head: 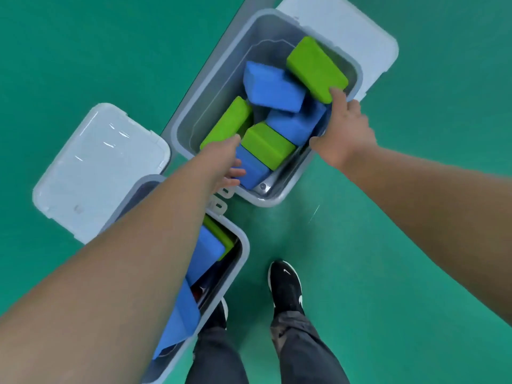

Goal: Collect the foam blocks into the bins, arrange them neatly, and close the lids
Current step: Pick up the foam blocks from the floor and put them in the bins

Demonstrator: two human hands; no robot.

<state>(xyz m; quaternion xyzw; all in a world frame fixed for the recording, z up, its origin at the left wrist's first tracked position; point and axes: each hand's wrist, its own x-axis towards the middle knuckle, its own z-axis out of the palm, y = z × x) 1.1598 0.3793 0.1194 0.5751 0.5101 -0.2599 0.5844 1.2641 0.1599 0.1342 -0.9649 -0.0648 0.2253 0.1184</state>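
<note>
forearm (152,231) masks grip of left hand (225,162); right hand (343,131), released, touches green block (315,66).

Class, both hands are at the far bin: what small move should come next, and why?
Probably lay the tilted green block flat with the right hand, which touches its near end. It sits propped above jumbled blue blocks in the far bin, so the open lid likely could not close.

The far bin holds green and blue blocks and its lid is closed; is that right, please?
Not quite: the head view shows the lid of the far bin open, lying back behind it. The bin does hold green and blue blocks.
</note>
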